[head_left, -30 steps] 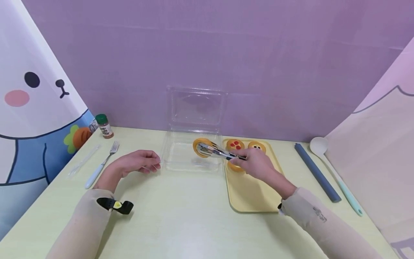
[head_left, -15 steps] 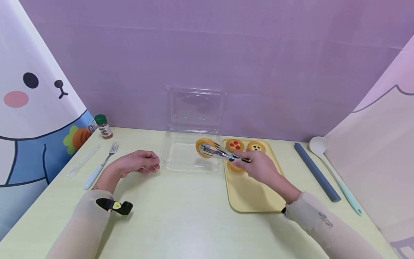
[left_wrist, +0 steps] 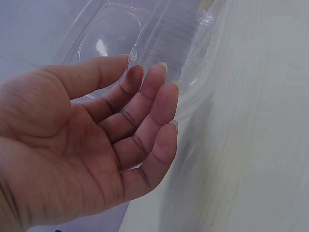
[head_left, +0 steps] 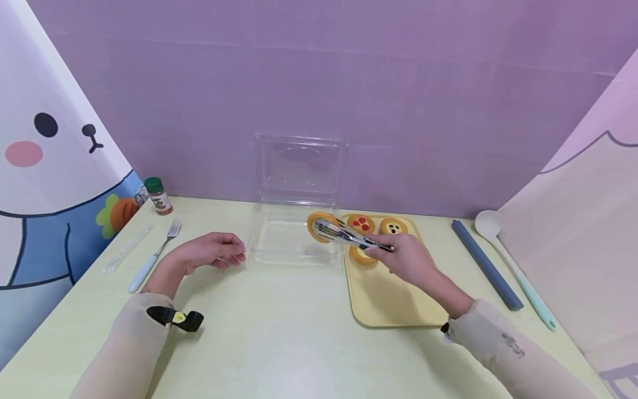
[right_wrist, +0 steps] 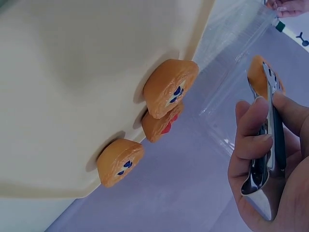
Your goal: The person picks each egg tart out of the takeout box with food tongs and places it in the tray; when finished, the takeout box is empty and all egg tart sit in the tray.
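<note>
My right hand (head_left: 406,257) grips metal tongs (head_left: 346,235), whose tips pinch a round golden tart (head_left: 314,221) above the right part of a clear plastic box (head_left: 279,235). The box stands with its lid (head_left: 301,169) raised at the back. My left hand (head_left: 214,250) is beside the box's left edge, holding nothing; in the left wrist view its fingers (left_wrist: 159,104) are loosely bent, palm showing. Three tarts lie at the far end of the yellow tray (head_left: 384,299): one red-topped tart (head_left: 361,223), one dark-dotted tart (head_left: 394,226) and a nearer tart (right_wrist: 170,88), partly hidden by the tongs in the head view.
On the left are a fork (head_left: 154,257), wrapped clear plastic cutlery (head_left: 127,249) and a green-capped spice jar (head_left: 158,197). Right of the tray lie a dark blue bar (head_left: 485,263) and a white spoon (head_left: 515,271) with a mint handle. A purple backdrop (head_left: 319,83) rises behind the table.
My right hand, with the tongs and the tart, has drifted right, toward the tray. The left hand stays in nearly the same place.
</note>
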Demonstrator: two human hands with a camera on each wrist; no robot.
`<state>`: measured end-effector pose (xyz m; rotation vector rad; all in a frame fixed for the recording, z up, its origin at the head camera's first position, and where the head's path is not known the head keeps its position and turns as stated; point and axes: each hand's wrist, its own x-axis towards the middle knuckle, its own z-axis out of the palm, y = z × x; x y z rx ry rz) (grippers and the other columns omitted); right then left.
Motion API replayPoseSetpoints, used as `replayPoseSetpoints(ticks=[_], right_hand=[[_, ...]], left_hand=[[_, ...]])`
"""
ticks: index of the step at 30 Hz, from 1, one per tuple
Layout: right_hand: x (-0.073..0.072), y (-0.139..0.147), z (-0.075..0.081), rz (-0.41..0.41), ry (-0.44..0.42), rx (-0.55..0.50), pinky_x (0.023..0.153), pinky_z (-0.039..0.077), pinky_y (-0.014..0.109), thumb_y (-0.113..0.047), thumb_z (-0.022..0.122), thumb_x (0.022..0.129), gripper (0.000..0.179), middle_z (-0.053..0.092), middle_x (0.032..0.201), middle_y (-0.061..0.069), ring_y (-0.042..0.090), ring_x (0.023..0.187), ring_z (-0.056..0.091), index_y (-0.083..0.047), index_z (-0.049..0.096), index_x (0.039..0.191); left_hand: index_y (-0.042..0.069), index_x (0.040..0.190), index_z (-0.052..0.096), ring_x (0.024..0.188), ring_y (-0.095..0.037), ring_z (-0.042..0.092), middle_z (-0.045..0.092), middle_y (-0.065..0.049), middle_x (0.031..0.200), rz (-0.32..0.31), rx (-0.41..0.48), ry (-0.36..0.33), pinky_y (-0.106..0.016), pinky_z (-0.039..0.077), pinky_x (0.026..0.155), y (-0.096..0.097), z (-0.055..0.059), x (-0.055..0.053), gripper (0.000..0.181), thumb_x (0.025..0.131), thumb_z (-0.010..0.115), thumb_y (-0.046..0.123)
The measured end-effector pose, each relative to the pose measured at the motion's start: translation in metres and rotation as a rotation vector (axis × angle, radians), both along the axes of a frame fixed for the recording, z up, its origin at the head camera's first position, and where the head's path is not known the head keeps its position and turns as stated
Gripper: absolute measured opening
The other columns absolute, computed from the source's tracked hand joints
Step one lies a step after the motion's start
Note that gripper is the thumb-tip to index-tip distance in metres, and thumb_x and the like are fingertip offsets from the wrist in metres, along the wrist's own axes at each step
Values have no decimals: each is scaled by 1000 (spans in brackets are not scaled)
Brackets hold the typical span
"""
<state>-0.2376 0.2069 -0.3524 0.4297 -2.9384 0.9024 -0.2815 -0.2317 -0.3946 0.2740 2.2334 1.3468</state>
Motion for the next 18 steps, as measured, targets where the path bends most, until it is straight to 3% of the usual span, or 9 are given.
replayPoseSetpoints(ticks=[18], right_hand=[[10, 23, 10, -70, -18, 8, 47, 41, 30, -35, 72, 93, 42, 59, 64, 1, 14, 48, 56, -23, 67, 132]], left_hand=[[-4, 125, 54, 105, -22, 66, 66, -16, 118, -6, 2, 4, -35, 53, 91, -3, 0, 0, 39, 104, 53, 28]])
